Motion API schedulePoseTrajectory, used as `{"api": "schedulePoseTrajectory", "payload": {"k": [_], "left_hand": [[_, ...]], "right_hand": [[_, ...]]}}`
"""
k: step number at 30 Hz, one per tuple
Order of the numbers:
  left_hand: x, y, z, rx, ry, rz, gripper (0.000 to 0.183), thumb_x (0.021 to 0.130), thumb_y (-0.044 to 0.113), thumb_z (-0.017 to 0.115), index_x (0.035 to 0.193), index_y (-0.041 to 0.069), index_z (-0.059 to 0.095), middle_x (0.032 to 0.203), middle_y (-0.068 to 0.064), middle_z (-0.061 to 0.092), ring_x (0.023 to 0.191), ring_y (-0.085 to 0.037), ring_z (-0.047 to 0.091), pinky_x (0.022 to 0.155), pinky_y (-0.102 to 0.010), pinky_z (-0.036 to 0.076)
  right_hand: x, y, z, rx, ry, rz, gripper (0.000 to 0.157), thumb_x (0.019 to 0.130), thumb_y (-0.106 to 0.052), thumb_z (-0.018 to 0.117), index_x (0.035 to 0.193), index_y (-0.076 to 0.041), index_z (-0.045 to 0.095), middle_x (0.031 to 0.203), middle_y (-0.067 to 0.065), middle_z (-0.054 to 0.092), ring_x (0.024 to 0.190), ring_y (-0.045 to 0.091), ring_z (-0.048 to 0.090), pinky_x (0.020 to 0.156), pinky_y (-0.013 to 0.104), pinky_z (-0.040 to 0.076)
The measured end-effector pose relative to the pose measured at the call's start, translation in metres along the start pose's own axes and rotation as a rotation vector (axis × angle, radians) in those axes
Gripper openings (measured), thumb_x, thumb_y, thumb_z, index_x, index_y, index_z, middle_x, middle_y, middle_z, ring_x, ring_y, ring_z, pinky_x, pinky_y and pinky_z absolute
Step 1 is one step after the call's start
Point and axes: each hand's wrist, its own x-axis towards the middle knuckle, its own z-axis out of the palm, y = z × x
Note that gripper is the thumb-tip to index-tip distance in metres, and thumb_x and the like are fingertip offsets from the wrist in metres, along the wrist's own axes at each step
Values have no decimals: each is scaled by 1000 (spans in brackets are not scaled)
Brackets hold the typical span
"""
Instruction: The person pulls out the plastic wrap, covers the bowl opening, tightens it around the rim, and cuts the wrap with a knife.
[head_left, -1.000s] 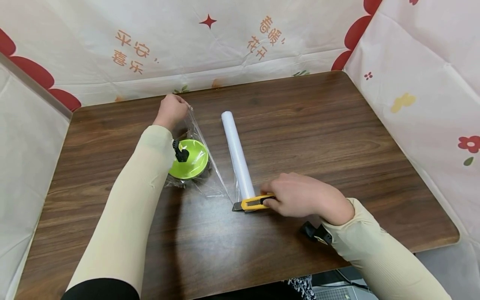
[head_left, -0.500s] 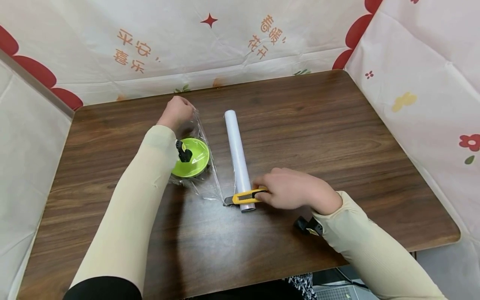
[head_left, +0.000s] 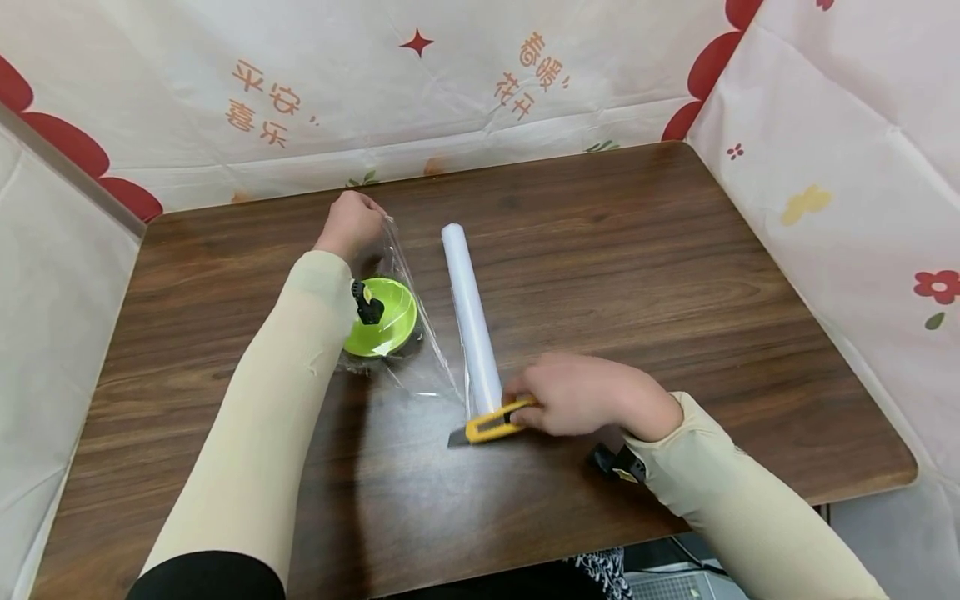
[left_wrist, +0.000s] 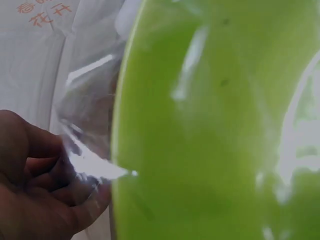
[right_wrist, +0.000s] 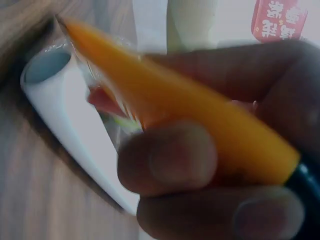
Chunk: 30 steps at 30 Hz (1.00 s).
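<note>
My left hand [head_left: 351, 225] pinches a corner of clear plastic wrap [head_left: 429, 367] at the back left. The wrap stretches over a green bowl [head_left: 393, 321], which my left forearm partly hides. To the right lies the white roll of wrap [head_left: 472, 321], lengthwise on the table. My right hand [head_left: 581, 393] grips a yellow utility knife [head_left: 491, 427], its blade out and pointing left near the roll's front end. In the right wrist view, fingers curl round the knife's handle [right_wrist: 200, 110], with the roll's hollow end [right_wrist: 47, 67] beyond it.
The brown wooden table [head_left: 637, 250] extends to the right of the roll. A printed white cloth [head_left: 480, 92] hangs behind and along the right side. Below the front edge, part of a laptop [head_left: 667, 583] shows.
The knife first went left and slightly away from me, then came back toward the front edge, past the roll's near end. The roll shifted right and back. My left hand moved slightly right.
</note>
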Motion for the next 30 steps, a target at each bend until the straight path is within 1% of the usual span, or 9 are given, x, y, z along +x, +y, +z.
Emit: {"api": "schedulePoseTrajectory", "payload": {"k": [3, 8, 11, 15, 17, 19, 25, 28, 30], "left_hand": [[0, -2, -5, -1, 25, 7, 32, 94, 9, 38, 104, 1, 67, 113, -10, 58, 86, -20, 48, 71, -30, 42], [-1, -4, -9, -30, -15, -3, 35, 95, 9, 37, 115, 2, 65, 118, -12, 57, 87, -21, 47, 72, -32, 40], [-1, -5, -9, -47, -25, -5, 36, 96, 12, 39, 119, 5, 66, 126, -10, 57, 98, -22, 48, 78, -33, 42], [-2, -6, -9, -33, -17, 7, 36, 96, 15, 43, 121, 7, 67, 135, -8, 56, 116, -21, 47, 93, -36, 43], [-2, -6, -10, -17, -22, 12, 36, 97, 15, 41, 122, 8, 67, 137, -8, 56, 116, -21, 47, 95, -37, 43], [-1, -6, -10, -10, -31, 11, 38, 95, 11, 39, 122, 8, 67, 132, -8, 58, 107, -21, 49, 89, -35, 44], [1, -4, -7, -35, -129, 23, 39, 92, 3, 38, 122, -1, 63, 92, -9, 65, 71, -14, 57, 67, -27, 49], [1, -3, -5, -41, -194, 28, 42, 94, 2, 35, 131, -2, 56, 99, -11, 66, 74, -13, 61, 69, -26, 53], [1, -2, -4, -55, -225, 31, 46, 95, 3, 34, 138, -1, 49, 106, -13, 65, 76, -14, 61, 71, -27, 53]], "right_hand": [[-2, -2, 1, 12, -17, -12, 12, 95, -26, 60, 102, -22, 69, 70, -13, 58, 54, 7, 46, 53, 25, 41], [-4, -3, -1, 7, -13, -8, 12, 95, -27, 60, 102, -22, 69, 68, -13, 57, 52, 6, 44, 51, 24, 40], [-6, -1, -4, 6, -13, -10, 12, 95, -28, 60, 102, -24, 69, 68, -13, 56, 54, 6, 45, 53, 25, 41], [-8, 2, -11, -1, 23, -30, 13, 95, -31, 60, 103, -25, 69, 69, -13, 55, 56, 6, 44, 54, 24, 41], [-9, 4, -16, 8, 60, -63, 12, 96, -32, 60, 102, -25, 67, 68, -14, 54, 55, 5, 44, 52, 23, 41], [-10, 7, -22, 20, 103, -93, 13, 97, -33, 58, 106, -27, 65, 67, -13, 53, 53, 4, 42, 50, 23, 40], [-14, 16, -42, 144, 263, -155, 19, 100, -30, 53, 119, -30, 49, 73, -7, 52, 52, 7, 40, 47, 23, 39], [-11, 22, -48, 235, 418, -186, 18, 101, -25, 52, 118, -24, 47, 75, -2, 53, 56, 11, 46, 50, 25, 41], [-7, 26, -50, 306, 542, -194, 13, 101, -23, 51, 114, -19, 50, 74, 2, 53, 56, 14, 49, 50, 26, 44]]}}
